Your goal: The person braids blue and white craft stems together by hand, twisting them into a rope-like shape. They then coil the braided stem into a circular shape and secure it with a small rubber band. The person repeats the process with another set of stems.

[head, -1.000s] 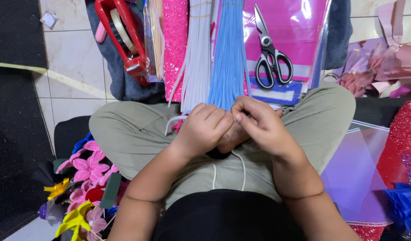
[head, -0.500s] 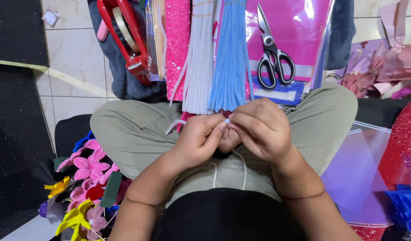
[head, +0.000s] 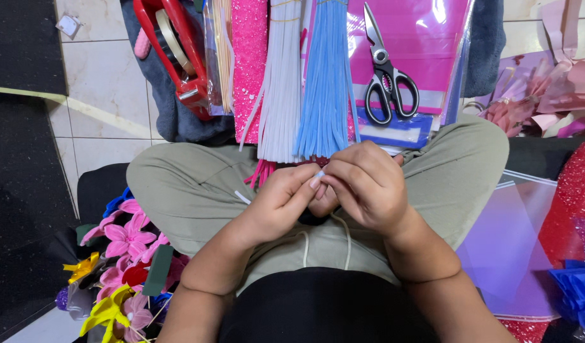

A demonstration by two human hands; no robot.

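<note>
I sit cross-legged in olive trousers, and both hands meet over my lap. My left hand (head: 276, 202) and my right hand (head: 367, 185) pinch a small pale piece (head: 320, 173) between their fingertips; most of it is hidden by the fingers. A short white stick (head: 243, 197) lies on my left thigh, close to the left hand. Just beyond my hands lie a bundle of blue fuzzy stems (head: 327, 82) and a bundle of white ones (head: 281, 82).
Black-handled scissors (head: 391, 82) rest on pink packaging ahead. A pink glitter sheet (head: 249, 63) and a red tape dispenser (head: 178, 44) lie to the left of the bundles. Handmade flowers (head: 124, 254) are piled at my left. A clear purple sheet (head: 515, 248) and red glitter sheet (head: 575, 203) are at my right.
My hands were clasped close together; now the fingertips have come up and pinch the pale piece, which shows between them. The view has shifted slightly.
</note>
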